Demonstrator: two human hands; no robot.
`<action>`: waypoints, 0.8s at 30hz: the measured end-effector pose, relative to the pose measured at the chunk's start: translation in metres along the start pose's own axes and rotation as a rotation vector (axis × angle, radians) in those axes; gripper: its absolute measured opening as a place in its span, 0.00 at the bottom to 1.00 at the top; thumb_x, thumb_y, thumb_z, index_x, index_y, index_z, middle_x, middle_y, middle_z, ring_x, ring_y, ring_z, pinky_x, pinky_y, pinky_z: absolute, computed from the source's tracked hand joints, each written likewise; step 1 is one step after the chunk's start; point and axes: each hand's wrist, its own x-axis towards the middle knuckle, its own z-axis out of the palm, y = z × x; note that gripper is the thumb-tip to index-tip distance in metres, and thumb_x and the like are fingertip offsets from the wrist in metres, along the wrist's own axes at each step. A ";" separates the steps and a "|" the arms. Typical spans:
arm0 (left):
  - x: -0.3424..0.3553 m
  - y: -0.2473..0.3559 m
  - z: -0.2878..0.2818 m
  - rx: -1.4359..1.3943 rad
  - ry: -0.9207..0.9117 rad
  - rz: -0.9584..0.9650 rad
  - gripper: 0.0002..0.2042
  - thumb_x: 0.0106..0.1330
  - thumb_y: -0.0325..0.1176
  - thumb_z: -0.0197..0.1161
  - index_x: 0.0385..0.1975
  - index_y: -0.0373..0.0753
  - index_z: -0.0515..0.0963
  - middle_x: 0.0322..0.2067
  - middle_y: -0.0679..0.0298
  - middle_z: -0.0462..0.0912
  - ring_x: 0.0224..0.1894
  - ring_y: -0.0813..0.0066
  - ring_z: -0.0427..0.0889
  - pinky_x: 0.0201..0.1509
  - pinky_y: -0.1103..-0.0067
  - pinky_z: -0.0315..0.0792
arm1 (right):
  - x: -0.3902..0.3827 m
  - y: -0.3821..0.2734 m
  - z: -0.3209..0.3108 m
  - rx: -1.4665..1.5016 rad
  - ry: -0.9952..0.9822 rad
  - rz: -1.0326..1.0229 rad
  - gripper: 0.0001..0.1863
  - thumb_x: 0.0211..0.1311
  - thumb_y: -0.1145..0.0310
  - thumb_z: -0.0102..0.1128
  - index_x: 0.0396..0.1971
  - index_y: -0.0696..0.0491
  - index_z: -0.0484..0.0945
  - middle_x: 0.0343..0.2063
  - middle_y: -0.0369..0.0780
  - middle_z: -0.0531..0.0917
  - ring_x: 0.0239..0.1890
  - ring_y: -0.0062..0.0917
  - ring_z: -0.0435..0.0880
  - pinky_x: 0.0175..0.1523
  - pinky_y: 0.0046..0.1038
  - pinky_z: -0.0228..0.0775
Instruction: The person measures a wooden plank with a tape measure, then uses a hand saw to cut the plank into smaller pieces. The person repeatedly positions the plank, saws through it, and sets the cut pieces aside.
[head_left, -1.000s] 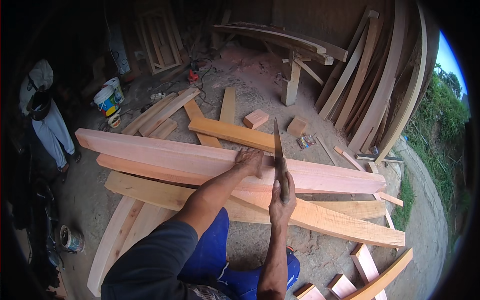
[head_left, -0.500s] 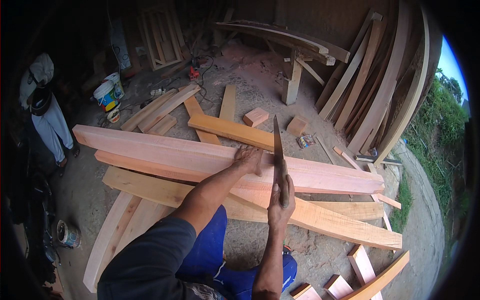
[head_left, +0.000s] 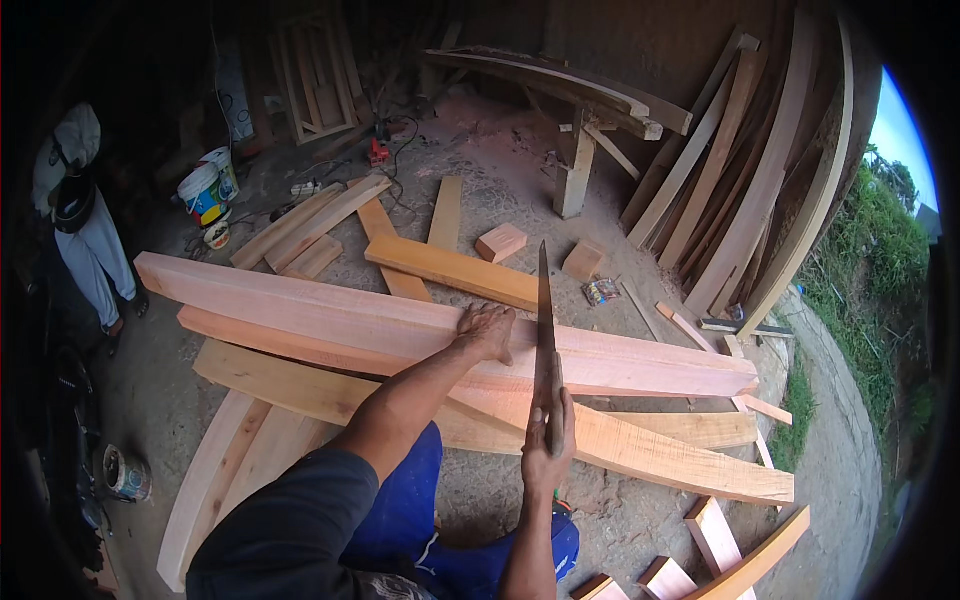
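Observation:
A long pinkish wooden beam (head_left: pixel 270 300) lies across the other timbers in front of me. My left hand (head_left: pixel 487 333) grips its top near the middle, with the fingers at the far edge and the thumb toward me. My right hand (head_left: pixel 549 450) is closed around the handle of a handsaw (head_left: pixel 545 320). The saw's narrow blade points up and away, crossing over the beam just right of my left hand. Where the teeth meet the wood, if they do, I cannot make out.
Under the beam lie more planks, including a pale curved beam (head_left: pixel 690 455). An orange-brown plank (head_left: pixel 465 272) and cut blocks (head_left: pixel 501 242) lie beyond. Boards (head_left: pixel 745 180) lean at the right wall near a wooden bench (head_left: pixel 575 175). A person (head_left: pixel 88 215) stands at left near paint buckets (head_left: pixel 205 190).
My right hand and the saw have drawn slightly back toward me along the cut line. My left hand stays on the beam; the whole view has shifted slightly.

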 end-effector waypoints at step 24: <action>0.005 -0.008 0.002 -0.006 -0.024 0.008 0.42 0.43 0.50 0.87 0.58 0.37 0.77 0.56 0.54 0.85 0.65 0.53 0.79 0.68 0.54 0.67 | -0.133 0.096 -0.060 0.071 -0.016 0.128 0.33 0.70 0.75 0.68 0.72 0.62 0.69 0.59 0.51 0.86 0.59 0.32 0.86 0.63 0.32 0.78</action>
